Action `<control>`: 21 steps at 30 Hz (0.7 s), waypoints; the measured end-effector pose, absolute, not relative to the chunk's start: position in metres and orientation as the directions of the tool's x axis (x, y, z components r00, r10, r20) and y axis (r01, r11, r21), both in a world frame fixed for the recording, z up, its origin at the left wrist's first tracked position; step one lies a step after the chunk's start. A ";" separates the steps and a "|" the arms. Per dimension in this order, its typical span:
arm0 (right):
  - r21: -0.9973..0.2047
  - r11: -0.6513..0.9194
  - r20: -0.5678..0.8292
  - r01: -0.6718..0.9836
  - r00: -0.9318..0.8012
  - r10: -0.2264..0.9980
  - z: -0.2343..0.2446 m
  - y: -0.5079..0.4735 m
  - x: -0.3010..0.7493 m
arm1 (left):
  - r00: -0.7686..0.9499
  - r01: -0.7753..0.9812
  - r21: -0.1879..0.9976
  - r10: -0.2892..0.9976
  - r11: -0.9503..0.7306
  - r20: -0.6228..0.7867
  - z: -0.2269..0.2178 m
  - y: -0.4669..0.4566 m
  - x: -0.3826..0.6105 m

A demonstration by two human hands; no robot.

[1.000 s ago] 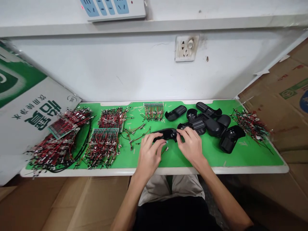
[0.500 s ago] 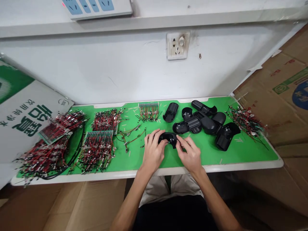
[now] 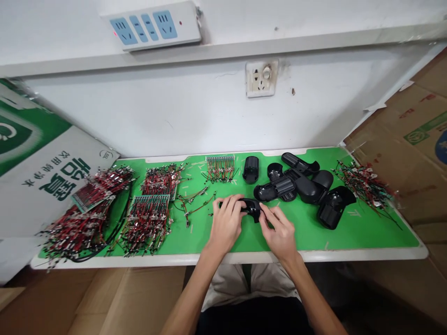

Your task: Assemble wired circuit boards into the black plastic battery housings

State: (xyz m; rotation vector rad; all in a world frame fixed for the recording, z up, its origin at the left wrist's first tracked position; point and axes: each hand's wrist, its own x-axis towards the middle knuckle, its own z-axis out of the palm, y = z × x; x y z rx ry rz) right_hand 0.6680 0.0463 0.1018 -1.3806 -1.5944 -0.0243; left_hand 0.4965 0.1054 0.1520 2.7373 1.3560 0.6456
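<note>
the left hand [image 3: 226,224] and the right hand [image 3: 279,234] hold a black plastic shell [image 3: 252,208] on the green mat [image 3: 370,232]. more black shells [image 3: 303,186] lie right of the grip, and red wire bundles [image 3: 146,223] lie left.

Black shell [image 3: 252,206] partly hidden, wire terminals [image 3: 148,228] too small

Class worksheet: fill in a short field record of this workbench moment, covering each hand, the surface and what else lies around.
left hand: fingers wrapped over a black plastic casing
right hand: fingertips pinching the casing's right end
nearby: loose wired leads to the left; more black plastic casings to the right
surface: green mat on a white bench
rest: heaps of red-and-black wire harnesses; wall socket; power strip
</note>
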 end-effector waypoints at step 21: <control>-0.537 0.367 0.647 0.760 0.092 0.757 0.110 0.045 0.672 | 0.729 0.677 0.128 0.685 -0.724 0.020 0.171 0.138 0.494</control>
